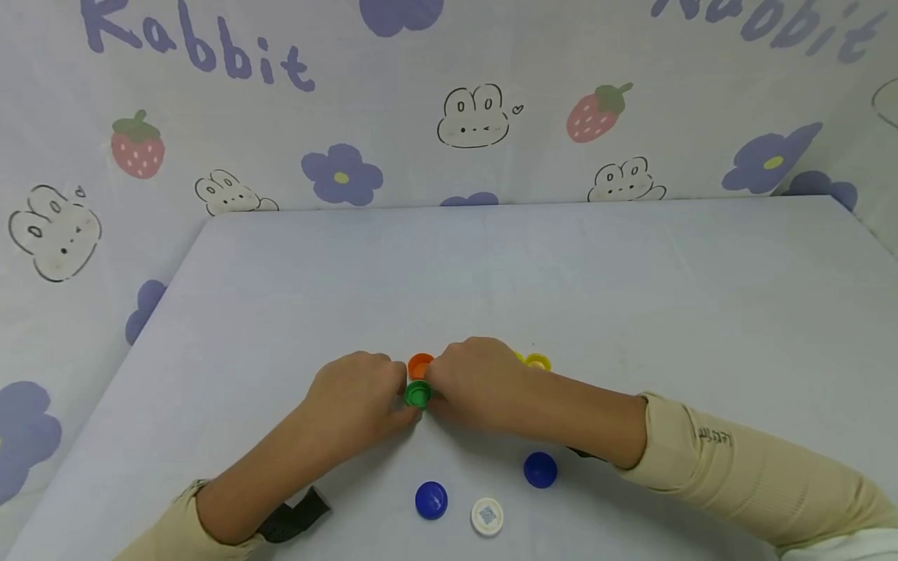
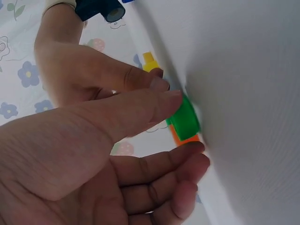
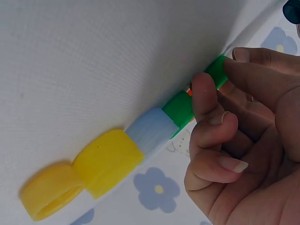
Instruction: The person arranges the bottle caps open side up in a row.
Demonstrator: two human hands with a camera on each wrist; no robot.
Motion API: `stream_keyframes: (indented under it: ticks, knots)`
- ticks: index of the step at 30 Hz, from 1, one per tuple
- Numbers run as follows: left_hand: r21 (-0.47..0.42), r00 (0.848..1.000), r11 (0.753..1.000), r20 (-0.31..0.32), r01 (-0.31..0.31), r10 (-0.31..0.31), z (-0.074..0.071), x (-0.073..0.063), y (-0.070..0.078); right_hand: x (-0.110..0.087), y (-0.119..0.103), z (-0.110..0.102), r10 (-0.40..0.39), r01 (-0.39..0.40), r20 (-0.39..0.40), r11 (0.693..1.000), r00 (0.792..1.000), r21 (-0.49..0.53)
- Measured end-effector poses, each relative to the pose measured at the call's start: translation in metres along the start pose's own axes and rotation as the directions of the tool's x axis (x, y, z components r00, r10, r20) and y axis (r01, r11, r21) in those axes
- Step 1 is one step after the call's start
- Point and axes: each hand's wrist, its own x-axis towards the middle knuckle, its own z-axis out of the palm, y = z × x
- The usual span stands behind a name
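Note:
In the head view my left hand (image 1: 358, 397) and right hand (image 1: 484, 382) meet at a green bottle cap (image 1: 418, 393), which both appear to pinch from opposite sides. Against its far side lies an orange bottle cap (image 1: 421, 365), partly covered by the right hand. The left wrist view has the left thumb on the green cap (image 2: 187, 121), with fingertips close to the orange cap (image 2: 188, 139). From the right wrist, the green cap (image 3: 217, 71) shows between thumb and index finger. A second green cap (image 3: 178, 112) sits beside the curled right fingers.
Beyond the right hand, a light blue cap (image 3: 152, 129) and two yellow caps, one nearer (image 3: 110, 161) and one tipped (image 3: 51, 192), continue the row. Nearer the body lie a blue cap (image 1: 431, 500), another blue cap (image 1: 540, 470) and a white cap (image 1: 487, 516) on the white table (image 1: 491, 273).

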Motion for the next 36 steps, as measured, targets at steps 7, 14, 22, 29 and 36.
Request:
stream_keyframes:
  ticks: [7,14,22,29,36]
  knots:
    - [0.018,0.994,0.999,0.095,0.043,-0.045,-0.012,-0.006,0.001,-0.018,-0.002,-0.018,0.096,-0.095,0.079,0.995,0.992,-0.013]
    - [-0.063,0.955,0.997,0.287,-0.053,0.069,-0.018,-0.019,0.012,-0.058,-0.013,-0.029,0.05,-0.049,0.094,0.999,0.994,-0.013]
    - [0.01,0.862,0.966,0.453,-0.259,0.227,0.004,-0.028,0.028,-0.073,-0.033,0.011,-0.124,0.167,0.27,0.976,0.955,-0.143]
    - [0.012,0.888,0.963,0.389,-0.27,0.244,0.015,-0.027,0.028,-0.07,-0.046,0.027,-0.154,0.19,0.171,0.956,0.973,-0.222]
    - [-0.019,0.891,0.933,0.291,-0.36,0.349,0.018,-0.027,0.025,-0.067,-0.048,0.029,-0.146,0.175,0.13,0.952,0.981,-0.25]
